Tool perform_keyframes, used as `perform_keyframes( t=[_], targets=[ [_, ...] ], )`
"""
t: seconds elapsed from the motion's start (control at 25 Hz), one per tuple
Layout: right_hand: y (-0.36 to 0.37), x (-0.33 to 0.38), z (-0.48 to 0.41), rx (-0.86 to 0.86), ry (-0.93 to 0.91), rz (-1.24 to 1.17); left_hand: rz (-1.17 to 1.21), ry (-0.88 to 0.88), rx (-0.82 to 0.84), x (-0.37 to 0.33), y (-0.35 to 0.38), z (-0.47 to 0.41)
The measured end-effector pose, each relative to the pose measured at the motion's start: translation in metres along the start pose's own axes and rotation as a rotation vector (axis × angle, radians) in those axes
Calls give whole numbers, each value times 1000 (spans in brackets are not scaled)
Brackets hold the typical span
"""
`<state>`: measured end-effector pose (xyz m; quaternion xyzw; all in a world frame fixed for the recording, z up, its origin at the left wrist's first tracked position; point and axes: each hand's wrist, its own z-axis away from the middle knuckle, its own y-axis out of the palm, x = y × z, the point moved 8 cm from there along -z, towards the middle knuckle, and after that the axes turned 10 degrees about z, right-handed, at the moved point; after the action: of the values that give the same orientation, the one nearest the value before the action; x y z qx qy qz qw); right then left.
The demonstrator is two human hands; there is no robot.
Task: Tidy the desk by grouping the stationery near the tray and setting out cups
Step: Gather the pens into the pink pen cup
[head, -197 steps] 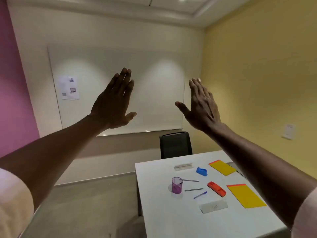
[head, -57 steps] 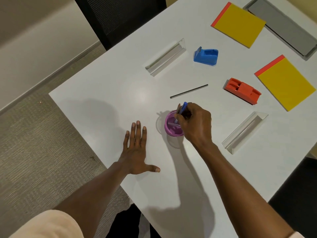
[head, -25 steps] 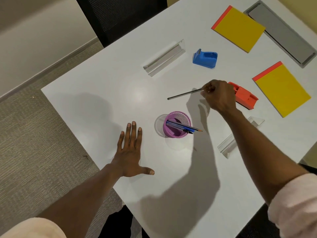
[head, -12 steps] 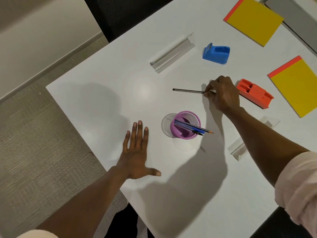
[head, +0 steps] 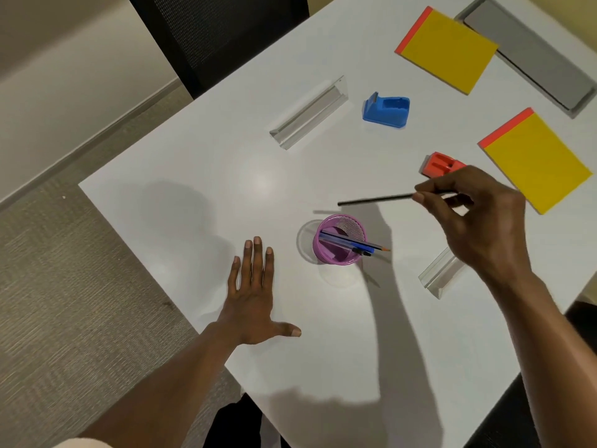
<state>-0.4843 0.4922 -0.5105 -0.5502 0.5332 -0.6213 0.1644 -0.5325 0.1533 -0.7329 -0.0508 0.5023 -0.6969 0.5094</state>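
A purple mesh cup (head: 340,239) stands mid-table with a blue pen and a pencil (head: 352,243) leaning in it. My right hand (head: 478,218) pinches one end of a thin black pencil (head: 374,199), held just above the table, up and right of the cup. My left hand (head: 253,295) lies flat on the table left of the cup, fingers spread, holding nothing.
On the white table (head: 226,176) lie two clear acrylic holders (head: 310,113) (head: 439,273), a blue tape dispenser (head: 386,109), an orange one (head: 441,164), two yellow notepads (head: 447,50) (head: 536,160) and a grey cover (head: 529,50). A black chair (head: 219,30) stands behind.
My right hand dropped the blue pen into the cup, reached to the black pencil, gripped it and has now lifted it toward the cup. The left hand stayed flat.
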Motion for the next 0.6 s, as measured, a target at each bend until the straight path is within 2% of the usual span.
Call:
perform_keyframes(
  t=[0.12, 0.28, 0.6],
  targets=[
    [-16, 13, 37, -29, 11, 21, 8, 2, -3, -1, 0, 0],
    [0, 23, 67, -31, -25, -4, -2, 0, -14, -1, -1, 0],
    [66, 41, 91, -33, -191, 285, 4, 4, -22, 0, 1, -1]
  ],
)
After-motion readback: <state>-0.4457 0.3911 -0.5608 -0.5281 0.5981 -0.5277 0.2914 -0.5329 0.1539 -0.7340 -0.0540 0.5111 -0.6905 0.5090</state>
